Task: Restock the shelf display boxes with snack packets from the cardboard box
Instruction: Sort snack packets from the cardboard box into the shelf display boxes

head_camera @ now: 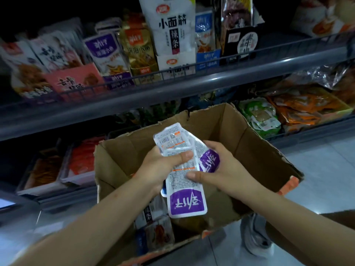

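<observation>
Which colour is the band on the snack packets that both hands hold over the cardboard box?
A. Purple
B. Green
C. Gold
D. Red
A. The snack packets gripped by the left hand and the right hand above the cardboard box are white with a purple band at one end, the same colour as the purple display box on the upper shelf.
</observation>
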